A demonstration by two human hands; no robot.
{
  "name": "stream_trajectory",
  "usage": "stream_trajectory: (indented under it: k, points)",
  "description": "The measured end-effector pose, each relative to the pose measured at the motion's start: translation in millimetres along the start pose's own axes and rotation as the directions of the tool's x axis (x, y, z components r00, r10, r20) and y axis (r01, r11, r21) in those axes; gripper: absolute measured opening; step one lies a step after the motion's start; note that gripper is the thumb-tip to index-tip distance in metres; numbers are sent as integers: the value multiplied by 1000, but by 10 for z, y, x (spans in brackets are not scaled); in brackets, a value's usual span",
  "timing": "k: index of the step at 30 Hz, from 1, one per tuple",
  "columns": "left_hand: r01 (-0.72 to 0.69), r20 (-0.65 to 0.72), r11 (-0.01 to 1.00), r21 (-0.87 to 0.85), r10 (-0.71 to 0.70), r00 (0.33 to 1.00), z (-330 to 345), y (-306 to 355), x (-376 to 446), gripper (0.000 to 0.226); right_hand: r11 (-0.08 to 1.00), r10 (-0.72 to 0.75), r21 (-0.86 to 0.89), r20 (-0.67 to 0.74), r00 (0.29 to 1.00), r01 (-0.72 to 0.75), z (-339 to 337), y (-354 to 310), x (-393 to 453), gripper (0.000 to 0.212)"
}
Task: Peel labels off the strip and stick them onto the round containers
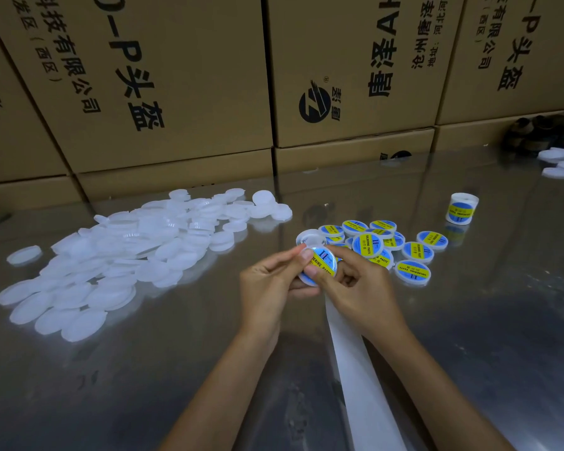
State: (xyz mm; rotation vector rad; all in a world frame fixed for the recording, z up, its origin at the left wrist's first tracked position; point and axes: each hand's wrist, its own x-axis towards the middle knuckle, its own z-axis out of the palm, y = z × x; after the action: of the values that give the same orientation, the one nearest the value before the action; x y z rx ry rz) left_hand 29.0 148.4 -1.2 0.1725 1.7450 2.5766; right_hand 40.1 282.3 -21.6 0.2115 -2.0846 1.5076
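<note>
While both hands work at one container (319, 265) just in front of the person, the likeliest fault, as I judge it, is a crooked or creased label (323, 259): a thumb pressing one edge down before the rest lies flat would trap a wrinkle or leave it off-centre. The container could also slip, since it is held only at its rim. The left hand (269, 283) comes in from seven o'clock, fingers curled beneath and thumb on the label's left edge. The right hand (355, 288) comes from five o'clock, fingers curled round the right side. The white strip (355, 362) trails toward six o'clock beneath the right wrist. Finished containers (414, 252) lie at two o'clock, blank ones (127, 249) at ten.
</note>
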Motion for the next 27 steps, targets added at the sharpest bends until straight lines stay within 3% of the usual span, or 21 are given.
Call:
stream_trajectory:
  k: [6,14,18,21,23,27]
  points:
    - [-9,11,1000,23,9,1000,2,-23,-1,19,1000,-21,-3,-18,1000,21,-24,35,-19,25]
    - [-98,153,979,181,71,986,42,-53,14,24,1000,28,10,-34,999,-27,-16,78,-21,22]
    - [-93,83,978,187,79,993,29,-53,9,16,994,47,98,11,999,-48,-27,38,-7,22]
    - [-75,44,984,159,69,997,5,-44,20,8,988,54,140,125,991,-71,-8,-20,-28,14]
    - [-63,6,989,135,63,998,-11,-33,25,9,987,91,112,177,980,-112,15,2,-35,28]
    - [-32,-29,987,155,37,999,-26,-22,28,17,984,84,143,123,989,-102,-1,11,-38,14]
